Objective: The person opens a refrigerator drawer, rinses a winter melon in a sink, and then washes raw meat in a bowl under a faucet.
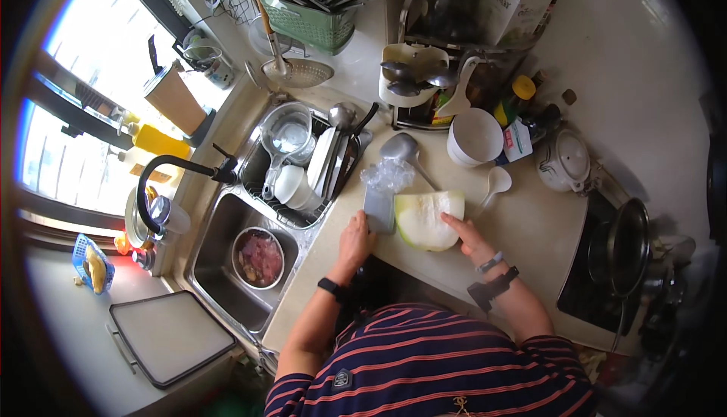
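Observation:
A large piece of winter melon point(429, 222), white-fleshed with a green rind, lies on the counter in front of me. My right hand point(468, 237) touches its right edge with fingers stretched out. Just left of the melon is a flat grey rectangular slab point(380, 210), whose kind I cannot make out. The fingers of my left hand point(356, 241) are curled at the slab's lower left edge. Crumpled clear plastic wrap point(388, 175) sits at the slab's far end. Beyond the melon lie a metal ladle point(400, 147) and a white spoon point(497, 180).
A white bowl point(475, 138) and a lidded white pot point(563, 160) stand farther back. Leftward, the sink point(219, 235) holds a bowl of raw meat point(258, 258); a dish rack point(303, 224) adjoins it. A frying pan point(628, 247) is at the right.

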`<state>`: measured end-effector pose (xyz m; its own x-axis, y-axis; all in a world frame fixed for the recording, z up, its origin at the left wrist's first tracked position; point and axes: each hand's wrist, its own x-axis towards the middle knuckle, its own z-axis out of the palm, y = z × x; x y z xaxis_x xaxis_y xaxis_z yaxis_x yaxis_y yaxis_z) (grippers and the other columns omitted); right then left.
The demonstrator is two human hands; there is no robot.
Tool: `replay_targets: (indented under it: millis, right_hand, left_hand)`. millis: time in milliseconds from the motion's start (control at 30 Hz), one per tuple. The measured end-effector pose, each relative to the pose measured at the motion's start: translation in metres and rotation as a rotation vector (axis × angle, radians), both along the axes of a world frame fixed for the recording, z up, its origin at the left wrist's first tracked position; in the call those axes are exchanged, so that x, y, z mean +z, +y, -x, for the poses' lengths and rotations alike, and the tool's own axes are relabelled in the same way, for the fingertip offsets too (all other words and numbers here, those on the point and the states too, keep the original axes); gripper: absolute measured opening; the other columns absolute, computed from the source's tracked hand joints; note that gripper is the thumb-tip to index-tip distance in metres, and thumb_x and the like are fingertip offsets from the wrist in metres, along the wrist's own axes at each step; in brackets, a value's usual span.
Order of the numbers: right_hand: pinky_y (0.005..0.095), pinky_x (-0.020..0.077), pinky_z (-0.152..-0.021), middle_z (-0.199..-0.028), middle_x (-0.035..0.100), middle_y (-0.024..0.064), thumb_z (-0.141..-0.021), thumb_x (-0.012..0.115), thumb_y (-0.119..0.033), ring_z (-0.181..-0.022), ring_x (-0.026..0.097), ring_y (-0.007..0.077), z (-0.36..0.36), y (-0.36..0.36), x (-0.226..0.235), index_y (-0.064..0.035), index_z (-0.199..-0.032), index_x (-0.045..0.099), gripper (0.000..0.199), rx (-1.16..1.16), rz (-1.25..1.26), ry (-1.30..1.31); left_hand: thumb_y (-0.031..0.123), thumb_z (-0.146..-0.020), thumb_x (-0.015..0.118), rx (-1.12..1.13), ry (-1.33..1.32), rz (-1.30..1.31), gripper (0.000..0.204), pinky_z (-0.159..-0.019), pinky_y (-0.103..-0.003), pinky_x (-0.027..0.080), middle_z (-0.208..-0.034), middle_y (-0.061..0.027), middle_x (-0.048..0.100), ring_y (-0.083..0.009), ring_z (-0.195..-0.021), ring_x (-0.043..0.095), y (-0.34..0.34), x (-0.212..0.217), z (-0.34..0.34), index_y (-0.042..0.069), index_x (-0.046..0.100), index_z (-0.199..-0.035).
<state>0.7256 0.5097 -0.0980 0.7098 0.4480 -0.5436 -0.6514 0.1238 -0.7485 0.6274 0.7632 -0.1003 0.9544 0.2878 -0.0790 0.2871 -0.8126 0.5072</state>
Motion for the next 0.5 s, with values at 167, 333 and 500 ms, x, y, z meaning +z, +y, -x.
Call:
replay_targets:
  millis: [167, 333, 500]
  right_hand:
    - [0.0313, 0.0448, -0.085, -0.107, 0.06, 0.0084, -0.076, 0.071, -0.027, -0.097, 0.057, 0.0177, -0.013, 0.005, -0.013, 0.0012, -0.111, 0.056, 0.047, 0.023, 0.019, -0.032]
    - [0.0305, 0.0413, -0.087, -0.11, 0.056, 0.0075, -0.079, 0.068, -0.026, -0.099, 0.052, 0.0155, -0.002, 0.002, -0.026, 0.0027, -0.113, 0.049, 0.047, -0.128, -0.013, -0.123]
    - [0.0304, 0.0354, -0.093, -0.118, 0.048, 0.0095, -0.084, 0.061, -0.014, -0.108, 0.045, 0.015, 0.019, -0.043, -0.046, -0.0023, -0.121, 0.04, 0.044, -0.009, -0.053, -0.329]
  left_hand:
    - [0.019, -0.073, 0.066, 0.057, 0.002, -0.055, 0.038, -0.068, -0.043, 0.047, -0.089, -0.0181, 0.055, -0.0367, -0.083, 0.057, -0.01, 0.001, -0.02, 0.006, 0.047, -0.103]
    - [0.021, -0.074, 0.066, 0.185, -0.119, -0.089, 0.038, -0.071, -0.041, 0.045, -0.09, -0.0144, 0.054, -0.0327, -0.087, 0.055, -0.011, 0.027, 0.047, 0.009, 0.052, -0.107]
    - [0.02, -0.077, 0.066, 0.502, -0.018, 0.031, 0.031, -0.069, -0.037, 0.046, -0.09, -0.0145, 0.058, -0.0295, -0.076, 0.058, 0.005, 0.078, 0.204, 0.008, 0.055, -0.103]
